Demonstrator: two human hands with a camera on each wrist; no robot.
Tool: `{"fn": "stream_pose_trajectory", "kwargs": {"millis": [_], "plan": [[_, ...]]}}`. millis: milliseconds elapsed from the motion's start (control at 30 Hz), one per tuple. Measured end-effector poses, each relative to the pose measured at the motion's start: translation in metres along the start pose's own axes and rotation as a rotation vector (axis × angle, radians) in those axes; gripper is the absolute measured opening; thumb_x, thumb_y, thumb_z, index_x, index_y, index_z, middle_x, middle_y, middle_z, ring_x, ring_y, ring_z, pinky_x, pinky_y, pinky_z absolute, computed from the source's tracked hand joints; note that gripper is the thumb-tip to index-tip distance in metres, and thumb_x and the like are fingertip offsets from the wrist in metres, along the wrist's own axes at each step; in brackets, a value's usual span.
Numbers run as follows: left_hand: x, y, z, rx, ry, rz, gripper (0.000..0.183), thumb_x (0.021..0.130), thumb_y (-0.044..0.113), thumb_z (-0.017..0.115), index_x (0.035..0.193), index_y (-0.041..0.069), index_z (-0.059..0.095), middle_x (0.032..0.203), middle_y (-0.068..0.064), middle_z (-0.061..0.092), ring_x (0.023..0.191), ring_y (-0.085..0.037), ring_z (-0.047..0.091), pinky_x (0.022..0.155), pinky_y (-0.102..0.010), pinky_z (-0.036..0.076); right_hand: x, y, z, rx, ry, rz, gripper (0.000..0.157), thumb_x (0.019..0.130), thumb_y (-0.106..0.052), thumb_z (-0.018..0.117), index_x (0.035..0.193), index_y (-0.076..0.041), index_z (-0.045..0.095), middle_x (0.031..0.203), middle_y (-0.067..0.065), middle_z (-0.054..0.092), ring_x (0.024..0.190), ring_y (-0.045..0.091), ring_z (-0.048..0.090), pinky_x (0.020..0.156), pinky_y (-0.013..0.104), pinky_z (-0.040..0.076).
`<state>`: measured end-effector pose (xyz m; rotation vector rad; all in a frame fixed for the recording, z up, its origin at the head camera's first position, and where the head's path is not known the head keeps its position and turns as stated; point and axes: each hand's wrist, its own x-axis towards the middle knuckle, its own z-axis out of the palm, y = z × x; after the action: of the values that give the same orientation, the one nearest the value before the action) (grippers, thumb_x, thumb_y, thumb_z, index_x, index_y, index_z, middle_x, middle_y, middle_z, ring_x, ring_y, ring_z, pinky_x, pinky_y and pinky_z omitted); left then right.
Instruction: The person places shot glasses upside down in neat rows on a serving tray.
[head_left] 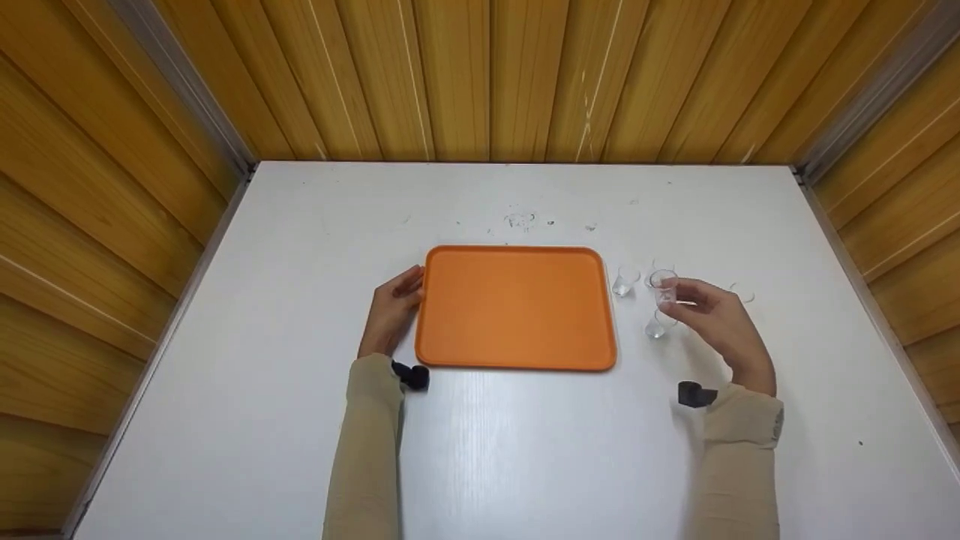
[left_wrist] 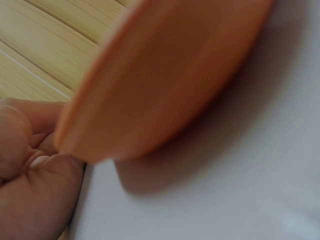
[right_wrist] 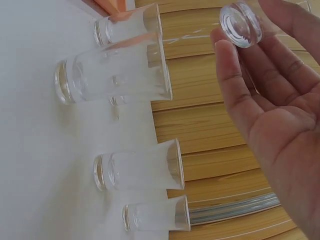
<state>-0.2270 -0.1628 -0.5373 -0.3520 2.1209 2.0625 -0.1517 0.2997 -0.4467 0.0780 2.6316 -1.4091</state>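
A flat orange tray with a raised rim lies on the white table. My left hand is at its left side; in the left wrist view bent fingers and thumb grip the tray's rim. To the right of the tray, my right hand holds a small clear shot glass between thumb and fingers, raised over the table. The held glass shows its thick base in the right wrist view. More clear shot glasses stand upright below and around this hand, one beside the tray's right rim and another nearer me.
In the right wrist view several shot glasses stand on the table, some overlapping each other. Wood-patterned panels rise behind the white table and along both sides. Dark marks dot the surface behind the tray.
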Motion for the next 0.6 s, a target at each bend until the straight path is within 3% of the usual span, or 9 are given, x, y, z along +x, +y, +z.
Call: {"fn": "stream_pose_trajectory", "kwargs": {"millis": [67,167,267,400,600], "plan": [[0.000,0.000,0.000,0.009,-0.001,0.003,0.050,0.094,0.005,0.059,0.142,0.015,0.049,0.142,-0.001,0.053,0.131,-0.014,0.049,0.111,-0.028,0.040,0.002,-0.003,0.003,0.022,-0.004,-0.005,0.062,0.087,-0.048,0.066,0.135,-0.013,0.053,0.135,0.014,0.054,0.121,0.030,0.054,0.108,0.051,0.041],[-0.001,0.000,0.000,0.024,0.003,-0.005,0.050,0.094,0.006,0.060,0.141,0.016,0.049,0.141,0.000,0.053,0.131,-0.013,0.049,0.112,-0.028,0.040,0.006,-0.009,0.008,0.035,-0.004,-0.021,0.062,0.087,-0.048,0.066,0.136,-0.012,0.053,0.135,0.015,0.054,0.123,0.033,0.053,0.110,0.052,0.040],[0.000,-0.001,-0.001,0.029,0.002,-0.007,0.050,0.094,0.007,0.059,0.142,0.017,0.049,0.142,0.001,0.053,0.131,-0.013,0.049,0.112,-0.028,0.040,0.012,-0.014,0.014,0.027,0.004,-0.057,0.060,0.088,-0.047,0.065,0.135,-0.012,0.054,0.132,0.011,0.057,0.120,0.024,0.056,0.107,0.037,0.046],[0.000,-0.002,-0.001,0.023,-0.006,0.001,0.050,0.094,0.007,0.059,0.142,0.016,0.049,0.142,0.001,0.053,0.131,-0.013,0.049,0.112,-0.028,0.040,0.021,-0.022,0.022,0.069,0.002,-0.103,0.056,0.089,-0.043,0.066,0.134,-0.011,0.056,0.125,0.003,0.060,0.108,0.004,0.059,0.093,0.015,0.049],[0.000,-0.002,-0.001,0.009,-0.017,-0.004,0.050,0.095,0.008,0.058,0.143,0.017,0.047,0.142,0.003,0.052,0.132,-0.013,0.048,0.112,-0.028,0.040,0.032,-0.035,0.036,0.230,-0.017,-0.111,0.056,0.086,-0.037,0.071,0.132,-0.009,0.057,0.120,0.001,0.058,0.102,0.001,0.064,0.088,0.015,0.051]]}}
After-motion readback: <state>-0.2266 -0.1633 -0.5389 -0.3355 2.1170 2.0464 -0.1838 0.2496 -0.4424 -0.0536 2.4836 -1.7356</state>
